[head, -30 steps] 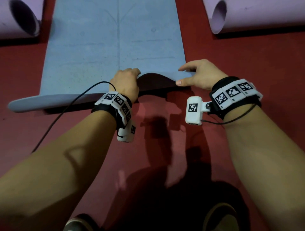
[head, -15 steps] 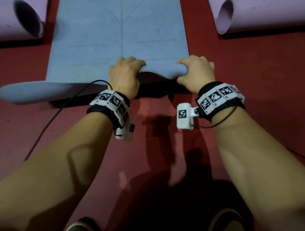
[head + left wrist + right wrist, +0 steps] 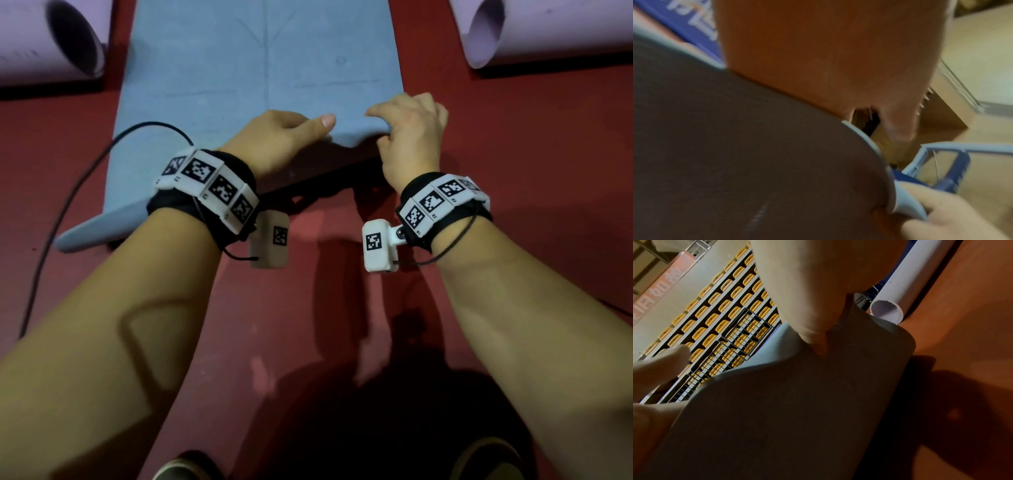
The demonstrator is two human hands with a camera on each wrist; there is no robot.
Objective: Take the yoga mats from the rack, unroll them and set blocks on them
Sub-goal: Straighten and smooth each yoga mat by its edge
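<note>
A blue-grey yoga mat (image 3: 257, 61) lies unrolled on the red floor and runs away from me. Its near end is lifted off the floor and curls up. My left hand (image 3: 281, 137) grips that near edge, thumb on top and fingers under it. My right hand (image 3: 411, 137) grips the same edge near the right corner, fingers curled over the top. The left wrist view shows the mat's dark underside (image 3: 735, 146) against my palm. In the right wrist view the ribbed underside (image 3: 797, 402) fills the frame below my fingers.
Two rolled lilac mats lie on the floor, one at the far left (image 3: 41, 44) and one at the far right (image 3: 548, 31). A black cable (image 3: 68, 192) loops over the mat's left near corner. A wire rack (image 3: 735, 345) stands beyond the mat. My shoes (image 3: 185, 469) are at the bottom edge.
A second ago both hands pinched the raised edge; half a second ago they curled over it. Now my left thumb lies on top and the edge is drawn nearer to me.
</note>
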